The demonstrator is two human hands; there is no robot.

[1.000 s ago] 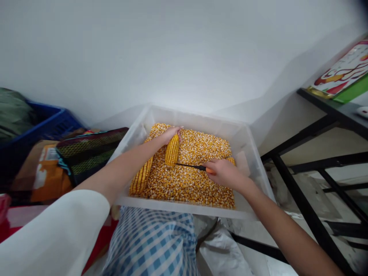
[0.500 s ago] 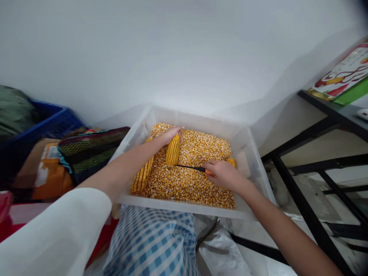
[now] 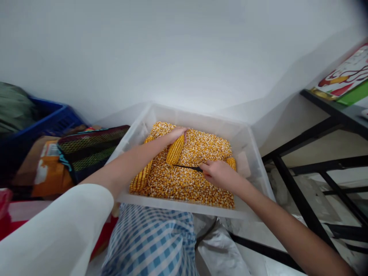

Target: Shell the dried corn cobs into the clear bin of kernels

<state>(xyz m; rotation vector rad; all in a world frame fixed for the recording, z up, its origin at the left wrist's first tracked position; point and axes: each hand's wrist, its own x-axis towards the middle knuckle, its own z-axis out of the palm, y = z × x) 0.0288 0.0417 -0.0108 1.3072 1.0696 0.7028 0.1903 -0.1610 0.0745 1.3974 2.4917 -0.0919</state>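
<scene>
left hand: mid-frame, fingers wrapped round the top end of the cob, some of them hidden
right hand: right of centre, fingers curled round a thin dark pick, tip right by the cob's lower end, can't tell if touching
in the way: left forearm crosses over a second cob
around: cloudy tub with loads of loose kernels, blue crate far left, black rack far right
cob looks: near frame centre, leaning, yellow, rows pretty packed
</scene>
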